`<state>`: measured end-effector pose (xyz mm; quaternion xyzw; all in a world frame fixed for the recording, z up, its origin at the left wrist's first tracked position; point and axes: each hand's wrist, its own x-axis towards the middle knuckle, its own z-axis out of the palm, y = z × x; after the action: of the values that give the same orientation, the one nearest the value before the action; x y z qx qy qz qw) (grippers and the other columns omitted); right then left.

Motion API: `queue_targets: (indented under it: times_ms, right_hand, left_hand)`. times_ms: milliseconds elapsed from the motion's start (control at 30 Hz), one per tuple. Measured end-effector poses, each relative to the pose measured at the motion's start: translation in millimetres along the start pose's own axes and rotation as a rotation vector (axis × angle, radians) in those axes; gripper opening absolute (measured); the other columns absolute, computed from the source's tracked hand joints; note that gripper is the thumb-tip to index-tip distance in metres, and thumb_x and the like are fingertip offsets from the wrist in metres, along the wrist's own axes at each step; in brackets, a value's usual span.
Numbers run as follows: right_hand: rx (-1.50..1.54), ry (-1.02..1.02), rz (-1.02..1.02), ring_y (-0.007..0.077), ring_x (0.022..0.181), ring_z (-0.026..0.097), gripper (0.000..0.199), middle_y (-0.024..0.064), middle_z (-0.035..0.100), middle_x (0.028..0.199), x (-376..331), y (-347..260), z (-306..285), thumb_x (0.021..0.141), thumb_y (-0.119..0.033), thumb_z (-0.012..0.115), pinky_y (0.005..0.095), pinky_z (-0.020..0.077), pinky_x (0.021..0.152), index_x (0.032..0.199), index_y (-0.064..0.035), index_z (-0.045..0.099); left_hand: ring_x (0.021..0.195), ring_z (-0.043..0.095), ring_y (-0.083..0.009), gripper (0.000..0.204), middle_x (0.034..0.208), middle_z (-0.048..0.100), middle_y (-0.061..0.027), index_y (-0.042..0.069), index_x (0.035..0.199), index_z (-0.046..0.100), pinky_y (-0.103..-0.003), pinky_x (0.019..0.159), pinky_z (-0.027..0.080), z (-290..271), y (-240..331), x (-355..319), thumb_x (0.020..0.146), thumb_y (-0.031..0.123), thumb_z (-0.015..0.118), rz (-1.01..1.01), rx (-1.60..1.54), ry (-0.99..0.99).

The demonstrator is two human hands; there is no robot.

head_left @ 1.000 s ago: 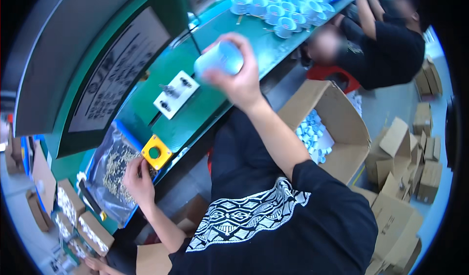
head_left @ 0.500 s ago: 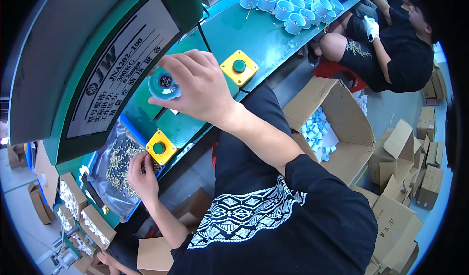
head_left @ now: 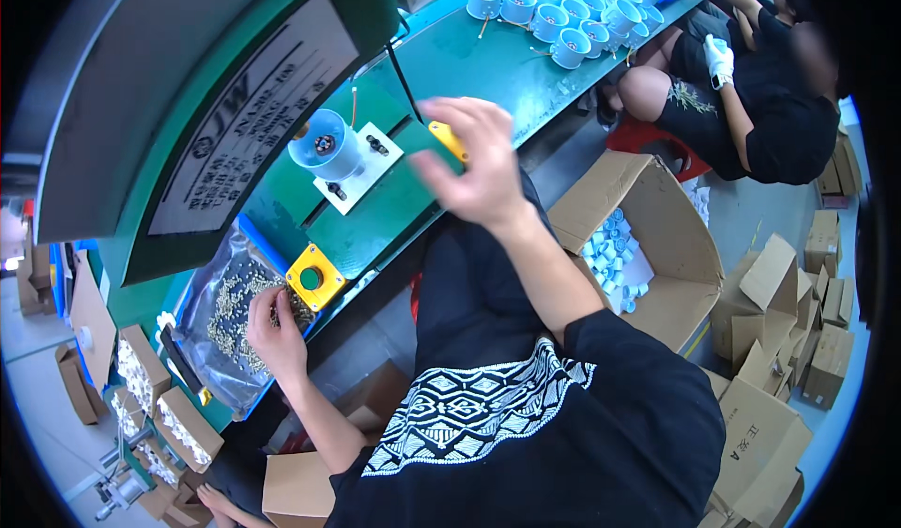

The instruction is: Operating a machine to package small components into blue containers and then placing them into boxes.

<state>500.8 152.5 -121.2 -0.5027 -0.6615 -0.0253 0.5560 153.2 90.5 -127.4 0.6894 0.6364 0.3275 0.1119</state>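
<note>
A light-blue plastic cup (head_left: 328, 149) with a round metal piece in its centre stands on a white fixture plate (head_left: 380, 155), under the green press head (head_left: 371, 21). A thin wire sticks up beside it. My right hand (head_left: 479, 167), smeared by motion, is apart from the cup with thumb and fingers spread. It hangs over a yellow button box (head_left: 449, 140), hiding most of it. My left hand (head_left: 277, 331) is curled by another yellow button box (head_left: 315, 277), at the edge of a plastic-lined tray of small metal parts (head_left: 230, 317). Whatever its fingertips pinch is hidden.
Many similar blue cups (head_left: 572, 47) stand along the green bench (head_left: 460, 68) at the far right. A co-worker (head_left: 774, 106) with a white glove sits beyond. A carton (head_left: 671, 256) of small blue pieces stands right of my lap. Cartons of white parts (head_left: 183, 434) are at left.
My right hand has let go of the blue cup and moved right, over the far button box. The cup now stands on the white plate. My left hand has barely moved.
</note>
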Motion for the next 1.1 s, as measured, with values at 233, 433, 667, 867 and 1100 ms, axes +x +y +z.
queue_targets:
  times_ms: [233, 433, 667, 867, 1100]
  right_hand:
    - [0.003, -0.027, -0.072, 0.0327, 0.099, 0.065, 0.012, 0.0107, 0.074, 0.108, -28, 72, -22, 0.092, -0.014, 0.067, 0.0409, 0.0525, 0.089, 0.094, -0.0046, 0.074]
    - [-0.017, 0.011, -0.114, 0.0318, 0.097, 0.062, 0.020, 0.0085, 0.074, 0.111, -25, 76, -5, 0.096, -0.022, 0.063, 0.0401, 0.0517, 0.089, 0.094, -0.0064, 0.075]
    - [-0.005, 0.035, -0.140, 0.0310, 0.103, 0.061, 0.026, 0.0078, 0.074, 0.114, -29, 83, -5, 0.100, -0.028, 0.059, 0.0400, 0.0504, 0.093, 0.101, -0.0070, 0.075]
    - [0.168, 0.027, 0.073, 0.0292, 0.110, 0.064, 0.035, 0.0098, 0.074, 0.115, -27, 80, -6, 0.105, -0.031, 0.052, 0.0388, 0.0501, 0.098, 0.115, -0.0032, 0.072]
    - [0.260, -0.017, 0.182, 0.0283, 0.112, 0.065, 0.040, 0.0120, 0.074, 0.117, -27, 82, -5, 0.108, -0.033, 0.049, 0.0370, 0.0500, 0.100, 0.118, -0.0015, 0.071]
  left_hand:
    - [0.100, 0.067, -0.0315, 0.007, 0.101, 0.074, -0.0124, 0.000, 0.099, 0.070, -0.039, 0.089, 0.052, 8, 11, -6, 0.092, 0.000, 0.068, 0.518, 0.077, 0.123]
    - [0.103, 0.065, -0.0341, 0.006, 0.101, 0.073, -0.0111, 0.002, 0.094, 0.070, -0.046, 0.092, 0.051, 14, 17, 4, 0.088, 0.001, 0.072, 0.515, 0.112, -0.005]
    - [0.101, 0.065, -0.0331, 0.009, 0.098, 0.071, -0.0132, 0.001, 0.099, 0.070, -0.043, 0.092, 0.050, 8, 32, 3, 0.090, -0.002, 0.069, 0.438, 0.124, -0.041]
    - [0.100, 0.063, -0.0293, 0.005, 0.097, 0.070, -0.0109, 0.000, 0.098, 0.070, -0.042, 0.091, 0.049, 19, 14, 1, 0.096, 0.005, 0.069, 0.265, 0.052, 0.245]
    - [0.097, 0.065, -0.0147, 0.012, 0.105, 0.071, -0.0074, -0.002, 0.106, 0.072, -0.029, 0.089, 0.050, 22, -10, 0, 0.101, 0.008, 0.067, -0.036, -0.242, 0.259]
